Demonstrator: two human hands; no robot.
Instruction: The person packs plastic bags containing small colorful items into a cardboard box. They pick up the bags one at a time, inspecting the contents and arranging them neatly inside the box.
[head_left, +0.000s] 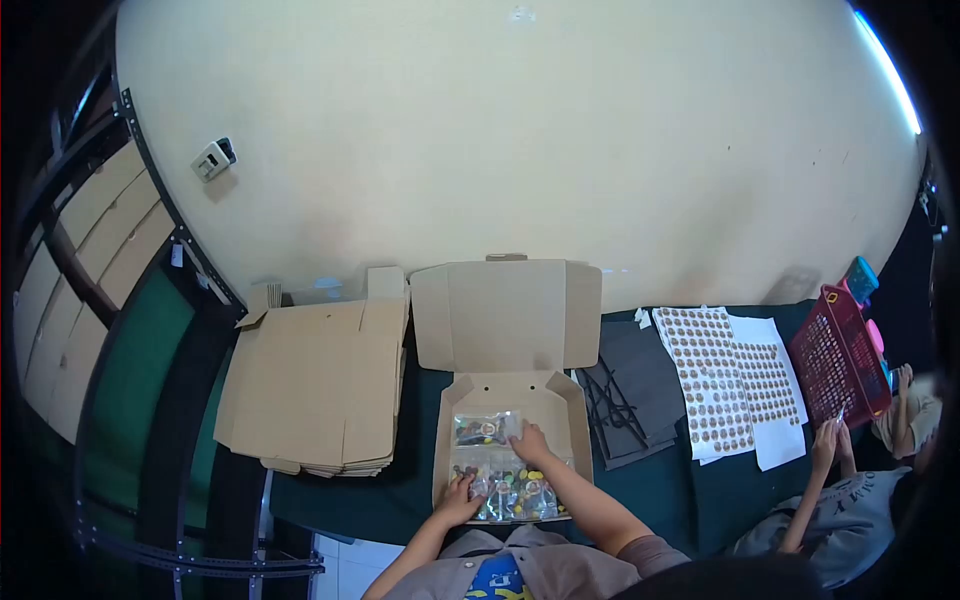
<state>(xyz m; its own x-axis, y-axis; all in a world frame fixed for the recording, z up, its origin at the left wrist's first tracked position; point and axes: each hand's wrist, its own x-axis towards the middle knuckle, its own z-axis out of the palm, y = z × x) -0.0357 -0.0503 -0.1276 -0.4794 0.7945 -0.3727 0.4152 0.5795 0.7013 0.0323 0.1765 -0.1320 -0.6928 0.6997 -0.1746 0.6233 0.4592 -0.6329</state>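
Note:
An open cardboard mailer box stands before me with its lid raised. Inside lie several clear plastic packets of small colourful pieces; what the pieces are, I cannot make out. At the box's lower left, my left hand rests on a clear packet, thumb and fingers apart. My right hand has its fingers closed at the right edge of the upper clear packet. Yellow and green pieces show in the lower right packet, beneath my right forearm.
Flattened cardboard boxes are stacked on the left. Dark paper bags and sticker sheets lie right of the box. Farther right are a red basket and a co-worker. A metal shelf stands far left.

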